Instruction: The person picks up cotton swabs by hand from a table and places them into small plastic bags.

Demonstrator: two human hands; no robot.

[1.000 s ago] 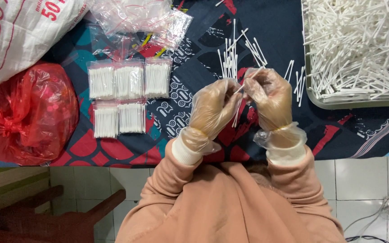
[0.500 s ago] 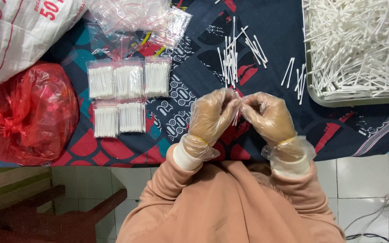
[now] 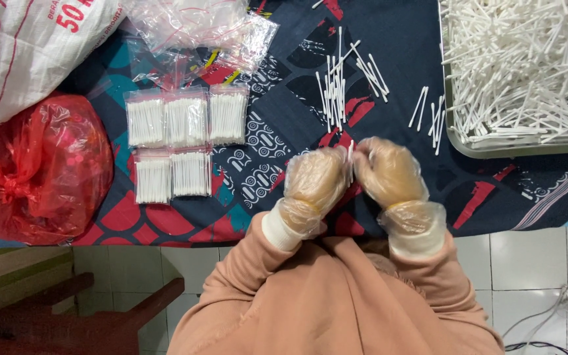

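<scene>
Five clear packets [image 3: 185, 144] of white sticks lie left of the gloved hands. Left hand [image 3: 313, 181] and right hand [image 3: 388, 172] meet, fingers pinching a stick bundle [image 3: 351, 161].

Clear plastic gloves — white cuffs — peach-pink long sleeves [image 3: 244, 276].

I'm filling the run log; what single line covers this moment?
left hand + right hand: gloved, together on white sticks | loose sticks on cloth | tray right | five filled bags left

white sticks [image 3: 351, 161] | small bundle | upright | pinched between both gloved hands
</scene>
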